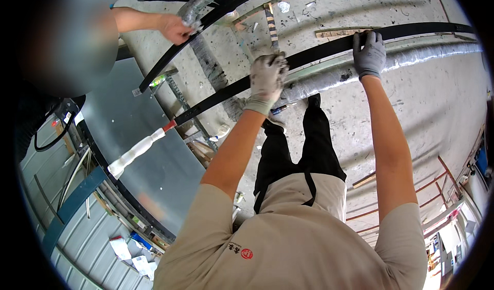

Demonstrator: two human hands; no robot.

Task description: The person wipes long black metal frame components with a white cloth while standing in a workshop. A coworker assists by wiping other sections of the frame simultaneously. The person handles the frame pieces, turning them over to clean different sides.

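A long black bar (319, 53) runs from the lower left up to the far right in front of me. My left hand (266, 82), in a pale, dark-smudged glove, is closed over its middle; whether anything else is inside the fist is hidden. Farther right, my right hand (369, 56) in a grey glove grips the same bar, fingers curled over its far edge. At the bar's near left end is a red section, followed by a white-wrapped length (136, 152). Below the bar lies a roller-like pipe wrapped in shiny film (396, 58), acting as a rail beside it.
Across from me, a co-worker's hand (175, 29) holds something crumpled against a second black bar (170, 58). A grey sheet-topped table (149, 130) stands at left. A striped strip (271, 25) and wood pieces (342, 33) lie on the stained floor. Red metal frames (437, 182) stand at right.
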